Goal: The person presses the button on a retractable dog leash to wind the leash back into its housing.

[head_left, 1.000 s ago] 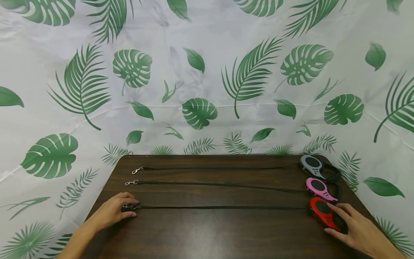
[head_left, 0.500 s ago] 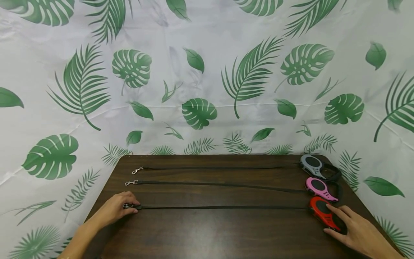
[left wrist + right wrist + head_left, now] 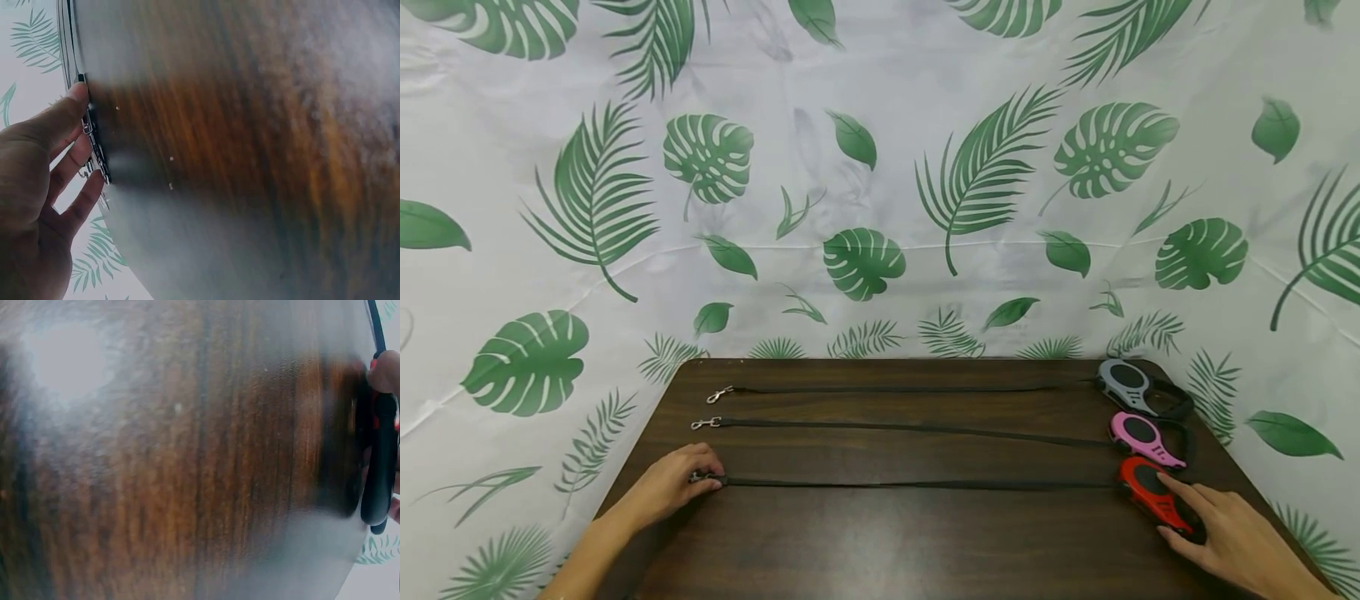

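Three retractable dog leashes lie with their straps drawn out across the brown table (image 3: pixel 880 542). My left hand (image 3: pixel 673 483) pinches the clip end of the nearest black strap (image 3: pixel 917 484). The left wrist view shows thumb and fingers on the metal snap clip (image 3: pixel 95 137). At the strap's other end, my right hand (image 3: pixel 1236 533) grips the red retractable leash (image 3: pixel 1150 492), forefinger on top and thumb along its near side. Its black handle (image 3: pixel 380 462) shows in the right wrist view, where most of that hand is cut off.
Behind the red leash lie the pink retractable leash (image 3: pixel 1138 433) and the grey one (image 3: pixel 1123 379). Their snap clips, one near (image 3: pixel 706 423) and one far (image 3: pixel 720 394), lie at the left. A leaf-patterned cloth (image 3: pixel 865 192) hangs behind the table.
My left fingers have closed in on the snap clip, covering more of it. The near strap hangs slightly looser and looks twisted. The right hand stays on the red leash.
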`<state>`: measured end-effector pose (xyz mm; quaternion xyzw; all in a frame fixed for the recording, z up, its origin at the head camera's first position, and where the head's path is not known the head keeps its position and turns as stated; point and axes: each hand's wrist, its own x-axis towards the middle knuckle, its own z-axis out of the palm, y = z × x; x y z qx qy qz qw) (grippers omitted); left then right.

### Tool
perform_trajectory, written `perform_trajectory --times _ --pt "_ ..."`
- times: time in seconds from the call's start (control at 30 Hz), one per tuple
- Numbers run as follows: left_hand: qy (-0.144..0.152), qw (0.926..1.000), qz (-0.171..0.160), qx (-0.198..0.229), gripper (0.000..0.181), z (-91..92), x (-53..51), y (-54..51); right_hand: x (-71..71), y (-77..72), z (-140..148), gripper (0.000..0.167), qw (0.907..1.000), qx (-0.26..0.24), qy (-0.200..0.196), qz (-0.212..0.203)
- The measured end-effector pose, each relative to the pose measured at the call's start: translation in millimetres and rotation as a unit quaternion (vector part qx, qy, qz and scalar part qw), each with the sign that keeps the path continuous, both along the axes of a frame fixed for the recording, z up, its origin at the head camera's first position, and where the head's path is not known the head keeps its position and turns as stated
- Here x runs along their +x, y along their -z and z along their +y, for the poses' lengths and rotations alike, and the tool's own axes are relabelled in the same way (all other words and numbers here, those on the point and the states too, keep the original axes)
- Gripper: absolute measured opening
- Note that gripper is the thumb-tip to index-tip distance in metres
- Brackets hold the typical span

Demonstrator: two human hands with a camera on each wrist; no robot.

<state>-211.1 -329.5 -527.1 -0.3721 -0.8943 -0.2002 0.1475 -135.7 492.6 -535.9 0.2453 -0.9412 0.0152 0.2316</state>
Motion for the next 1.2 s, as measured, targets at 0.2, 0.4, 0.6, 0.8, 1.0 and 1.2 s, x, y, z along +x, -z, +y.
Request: perform_trajectory --times 0.2,0.4,0.6,0.8,1.0,1.2 --pt "-0.006 0.9998 0.021 -0.002 0.029 0.7 0.7 3.1 3.2 -1.2 -4 0.08 0.9988 0.004 0.037 -0.033" --pt "0.007 0.999 0.041 0.017 0.034 0.4 0.3 7.1 2.3 -4.1 -5 0.073 0.9975 -0.01 0.052 -0.047" --pt "0.007 0.9988 0.038 0.031 0.034 -1.9 -0.5 8.7 0.1 -7.5 -4 0.064 0.9968 -0.033 0.056 -0.047" --pt "-0.022 0.9996 -0.011 0.016 0.023 -3.2 -0.2 0.1 -5.7 -15.0 -3 0.056 0.9943 -0.074 0.063 -0.044" --pt "-0.022 0.9994 -0.01 0.026 0.023 -4.8 -1.8 -1.0 -14.0 -25.7 -5 0.053 0.9882 -0.139 0.042 -0.051" --pt "-0.017 0.9992 0.002 0.037 0.026 -6.0 -4.0 -3.4 -19.4 -36.6 -10 0.043 0.9769 -0.196 0.051 -0.067"
